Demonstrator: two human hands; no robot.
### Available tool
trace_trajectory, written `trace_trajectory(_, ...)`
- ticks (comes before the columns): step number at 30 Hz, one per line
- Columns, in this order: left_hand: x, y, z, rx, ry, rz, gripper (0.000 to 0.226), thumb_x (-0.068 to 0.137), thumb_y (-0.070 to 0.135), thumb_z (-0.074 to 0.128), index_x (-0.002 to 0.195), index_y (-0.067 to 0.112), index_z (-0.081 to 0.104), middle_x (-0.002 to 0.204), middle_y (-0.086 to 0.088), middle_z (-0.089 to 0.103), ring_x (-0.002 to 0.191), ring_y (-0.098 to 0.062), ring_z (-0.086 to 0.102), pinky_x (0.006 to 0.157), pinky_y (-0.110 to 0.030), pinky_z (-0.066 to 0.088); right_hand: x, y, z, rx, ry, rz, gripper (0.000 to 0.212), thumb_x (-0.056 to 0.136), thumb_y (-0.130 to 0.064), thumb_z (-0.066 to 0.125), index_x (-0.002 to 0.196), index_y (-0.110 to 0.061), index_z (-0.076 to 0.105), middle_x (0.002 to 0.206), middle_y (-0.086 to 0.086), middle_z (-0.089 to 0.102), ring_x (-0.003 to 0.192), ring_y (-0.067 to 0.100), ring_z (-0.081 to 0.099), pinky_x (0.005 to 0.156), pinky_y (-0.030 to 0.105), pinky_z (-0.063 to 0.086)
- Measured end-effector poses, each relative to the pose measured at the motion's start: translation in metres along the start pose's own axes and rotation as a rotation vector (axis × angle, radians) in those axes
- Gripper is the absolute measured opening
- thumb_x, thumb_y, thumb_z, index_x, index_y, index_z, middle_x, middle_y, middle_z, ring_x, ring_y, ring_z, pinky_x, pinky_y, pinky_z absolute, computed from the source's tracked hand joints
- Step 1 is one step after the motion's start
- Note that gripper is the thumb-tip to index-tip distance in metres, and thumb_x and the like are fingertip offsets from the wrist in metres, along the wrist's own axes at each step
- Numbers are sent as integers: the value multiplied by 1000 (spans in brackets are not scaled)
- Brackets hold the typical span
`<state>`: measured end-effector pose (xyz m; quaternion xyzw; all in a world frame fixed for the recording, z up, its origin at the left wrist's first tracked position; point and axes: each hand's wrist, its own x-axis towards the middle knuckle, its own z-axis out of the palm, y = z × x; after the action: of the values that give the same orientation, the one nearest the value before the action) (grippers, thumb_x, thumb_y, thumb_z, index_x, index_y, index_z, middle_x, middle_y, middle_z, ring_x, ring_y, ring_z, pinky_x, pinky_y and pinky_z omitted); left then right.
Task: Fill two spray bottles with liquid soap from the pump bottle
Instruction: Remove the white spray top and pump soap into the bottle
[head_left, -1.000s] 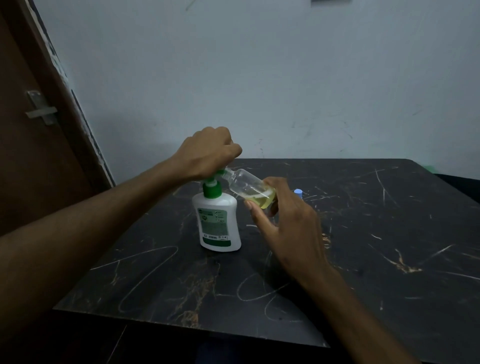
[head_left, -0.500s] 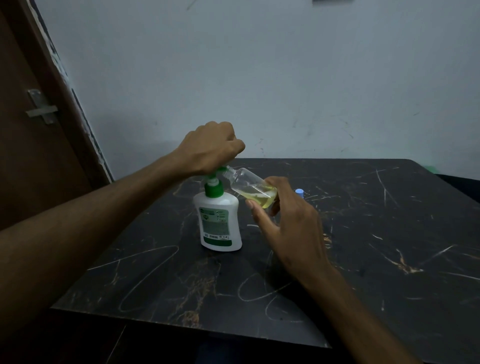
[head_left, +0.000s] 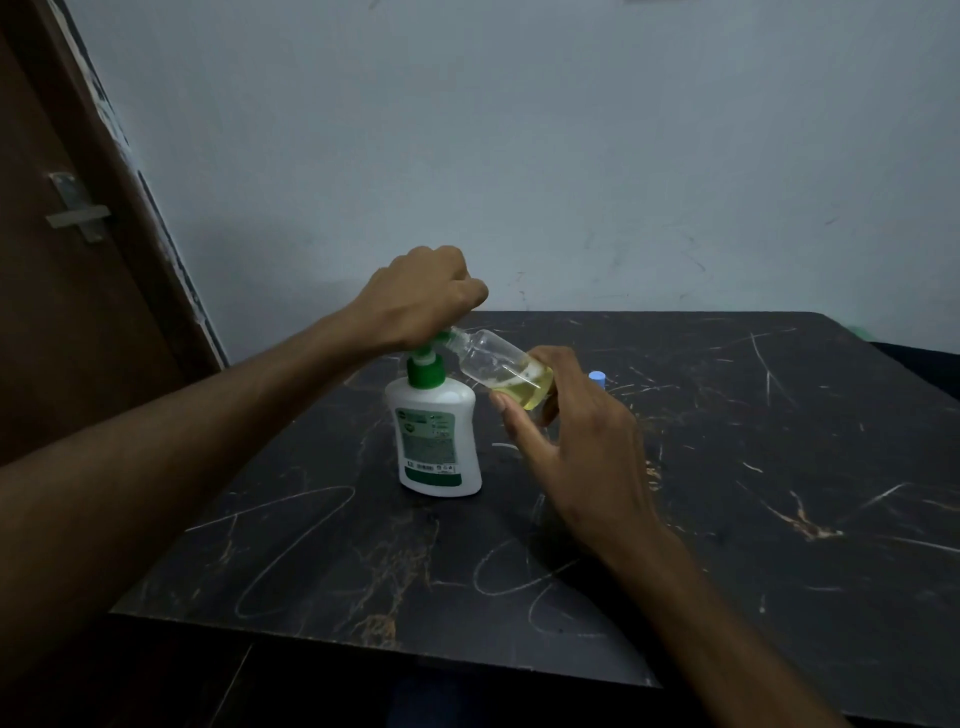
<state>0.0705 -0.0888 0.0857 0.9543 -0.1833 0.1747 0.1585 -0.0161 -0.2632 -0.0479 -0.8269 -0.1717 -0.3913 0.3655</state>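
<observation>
A white pump bottle (head_left: 438, 441) w/ a green top stands upright on the dark, scratched table (head_left: 727, 467), near the middle. The left hand (head_left: 423, 299) sits on the green pump head, fingers curled down tight into a fist over it, so most of the pump head is hidden. The green spout pokes out to the right from under the hand.

The right hand (head_left: 566, 441) holds a small clear spray bottle (head_left: 501, 366) up in the air, just right of the pump bottle. The fingers and thumb are wrapped round its bottom end. The little bottle is tilted, w/ its open neck up at the spout and its bottom lower, toward the right. Neck and spout meet or nearly meet; can't tell which. Yellow-green soap (head_left: 524, 392) sits in the low end, approx. a small part of the bottle.

A small blue cap (head_left: 597, 377) peeks out on the table behind the right hand. What's under it is hidden.

A pale wall (head_left: 571, 156) is behind the table. A brown door (head_left: 62, 312) w/ a metal latch (head_left: 78, 210) is on the left.
</observation>
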Motion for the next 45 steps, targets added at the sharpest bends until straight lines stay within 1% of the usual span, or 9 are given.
trace_trajectory(3, -1, -1, -3, 31, 11, 29, 32, 77, 38, 43, 62, 18, 23, 59, 0, 33, 61, -24, 29, 58, -39, 24, 0, 0, 1, -7, 1, -1, 36, 98, -47, 65, 126, -27, 53, 95, -21, 53, 77, 1, 56, 65, 25, 55)
trace_trajectory(6, 1, 5, -7, 39, 11, 53, 31, 77, 37, 44, 62, 19, 22, 58, 0, 31, 59, -23, 26, 58, -37, 23, 0, 1, 1, -3, 0, 3, 38, 98, -48, 64, 127, -27, 51, 96, -21, 54, 77, 1, 56, 66, 26, 56)
trace_trajectory(11, -2, 0, 0, 16, 2, 18, 31, 80, 41, 43, 62, 21, 28, 61, 1, 35, 59, -20, 29, 59, -36, 24, -1, 1, 0, -4, 0, -4, 33, 99, -47, 64, 124, -29, 51, 93, -22, 52, 77, 2, 55, 64, 26, 54)
trace_trajectory(17, 2, 4, -7, 40, 13, 29, 31, 80, 38, 43, 63, 20, 24, 60, 2, 33, 60, -21, 28, 57, -37, 22, 0, 1, 1, -5, 0, -1, 37, 98, -49, 62, 126, -27, 51, 95, -20, 54, 76, 2, 56, 64, 28, 56)
trace_trajectory(23, -1, 2, -1, 21, 4, -11, 29, 78, 41, 42, 63, 20, 28, 64, -1, 39, 61, -22, 31, 57, -38, 23, 0, 2, 1, -11, 1, -8, 34, 98, -47, 64, 123, -29, 51, 94, -23, 52, 76, 1, 55, 64, 25, 54)
trace_trajectory(30, 2, 5, -2, 16, -9, 2, 30, 75, 39, 43, 62, 19, 25, 63, -2, 36, 62, -23, 30, 58, -38, 24, 0, 2, 1, 9, 0, -7, 34, 98, -47, 64, 124, -27, 53, 92, -22, 53, 77, 2, 56, 64, 31, 56)
trace_trajectory(38, 1, 2, -6, 38, 10, 23, 31, 77, 38, 44, 62, 19, 25, 59, 0, 34, 59, -23, 28, 58, -37, 24, 0, 0, 0, 3, 4, -10, 35, 98, -47, 64, 124, -27, 53, 92, -22, 52, 74, 2, 56, 64, 28, 55)
trace_trajectory(42, 0, 3, -1, 32, 3, 10, 31, 78, 40, 44, 62, 19, 27, 62, -1, 37, 60, -24, 31, 58, -38, 24, 0, 1, 1, -2, -10, -2, 34, 98, -49, 62, 124, -28, 52, 95, -22, 55, 76, 3, 58, 66, 32, 57)
trace_trajectory(45, 0, 0, -1, 35, -1, 18, 32, 78, 40, 43, 61, 20, 27, 60, 0, 36, 60, -24, 30, 59, -38, 26, 0, 1, 1, 1, -8, -8, 35, 98, -48, 63, 125, -27, 52, 96, -22, 55, 76, 3, 58, 65, 31, 57)
